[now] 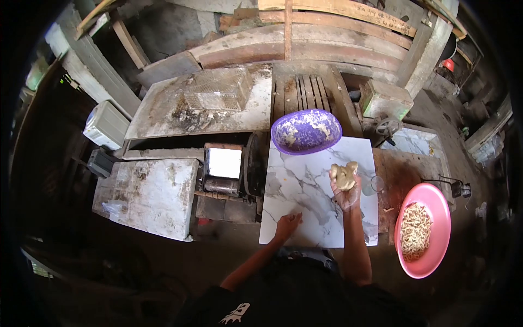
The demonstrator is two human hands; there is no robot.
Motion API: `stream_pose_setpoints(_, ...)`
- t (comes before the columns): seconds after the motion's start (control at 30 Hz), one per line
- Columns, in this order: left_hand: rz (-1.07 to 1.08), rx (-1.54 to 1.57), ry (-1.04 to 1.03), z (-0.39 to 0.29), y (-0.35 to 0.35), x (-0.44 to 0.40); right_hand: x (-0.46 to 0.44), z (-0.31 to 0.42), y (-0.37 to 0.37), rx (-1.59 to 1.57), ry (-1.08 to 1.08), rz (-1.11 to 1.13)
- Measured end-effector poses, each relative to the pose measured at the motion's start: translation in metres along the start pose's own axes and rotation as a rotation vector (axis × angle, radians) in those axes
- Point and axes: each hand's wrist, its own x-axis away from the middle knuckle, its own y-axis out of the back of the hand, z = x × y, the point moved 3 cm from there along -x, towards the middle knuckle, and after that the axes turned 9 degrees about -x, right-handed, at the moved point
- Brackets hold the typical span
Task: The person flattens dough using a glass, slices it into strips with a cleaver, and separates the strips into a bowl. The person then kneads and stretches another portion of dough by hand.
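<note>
A lump of pale dough (344, 175) rests on the upturned palm of my right hand (347, 197), its fingers curled around the sides. I hold it above the right part of a white marble-patterned board (305, 188). My left hand (289, 224) is over the board's front left part, fingers curled in, with nothing visible in them. Beyond the dough, at the board's back edge, a purple basin (283, 143) is tilted, its inside smeared with pale dough. A clear glass (377, 184) is just right of my right hand.
A pink basin (440, 229) holding many short pale dough strips (415, 231) stands at the right. Left of the board is a machine with a metal roller (222, 186) beside a worn white table (147, 191). A wire cage (218, 92) sits behind. A handwheel (388, 128) is at back right.
</note>
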Motion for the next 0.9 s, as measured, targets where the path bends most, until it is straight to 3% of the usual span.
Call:
stream_pose_setpoints(0.07, 0.138, 0.201, 0.126, -0.012, 0.005, 0.011, -0.001, 0.002, -0.014, 0.067, 0.057, -0.052)
stream_pose_setpoints(0.13, 0.163, 0.296, 0.082, -0.012, 0.004, 0.013, -0.011, 0.013, -0.022, 0.519, 0.167, 0.065)
stream_pose_setpoints(0.2, 0.186, 0.603, 0.201, -0.015, -0.004, 0.015, -0.019, 0.017, -0.019, 0.630, 0.263, -0.032)
stream_pose_setpoints(0.27, 0.132, 0.594, 0.237, -0.020, -0.005, 0.018, -0.030, 0.023, -0.018, 1.130, 0.667, -0.112)
stream_pose_setpoints(0.33, 0.185, 0.562, 0.218, -0.026, -0.005, 0.020, -0.044, 0.025, -0.002, 1.273, 0.674, -0.111)
stream_pose_setpoints(0.4, 0.171, 0.439, 0.184, -0.031, -0.006, 0.025, -0.049, 0.021, 0.005, 1.877, 0.852, -0.028)
stream_pose_setpoints(0.43, 0.131, 0.377, 0.164, -0.033, -0.009, 0.027, -0.055, 0.016, 0.024, 2.069, 0.582, -0.176)
stream_pose_setpoints(0.47, 0.090, 0.316, 0.142, -0.035, -0.010, 0.025, -0.056, 0.018, 0.036, 2.062, 0.593, -0.171)
stream_pose_setpoints(0.53, 0.106, 0.304, 0.198, -0.045, -0.010, 0.028, -0.054, 0.014, 0.049, 2.308, 0.075, -0.170)
stream_pose_setpoints(0.67, 0.019, 0.442, 0.172, -0.037, -0.020, 0.020, -0.045, 0.018, 0.038, 2.271, 0.178, -0.114)
stream_pose_setpoints(0.7, 0.044, 0.508, 0.126, -0.037, -0.022, 0.016, -0.040, 0.015, 0.044, 2.202, 0.476, 0.035)
stream_pose_setpoints(0.77, 0.052, 0.659, 0.195, -0.049, -0.028, 0.015, -0.013, 0.007, 0.035, 1.835, 0.369, 0.235)
stream_pose_setpoints(0.83, 0.059, 0.809, 0.260, -0.068, -0.032, 0.015, 0.024, -0.011, 0.035, 1.757, 0.014, 0.416)
stream_pose_setpoints(0.87, 0.143, 0.984, 0.293, -0.081, -0.036, 0.019, 0.041, -0.027, 0.047, 1.714, 0.048, 0.449)
stream_pose_setpoints(0.9, 0.229, 1.158, 0.324, -0.090, -0.039, 0.020, 0.063, -0.033, 0.031, 1.615, -0.074, 0.361)
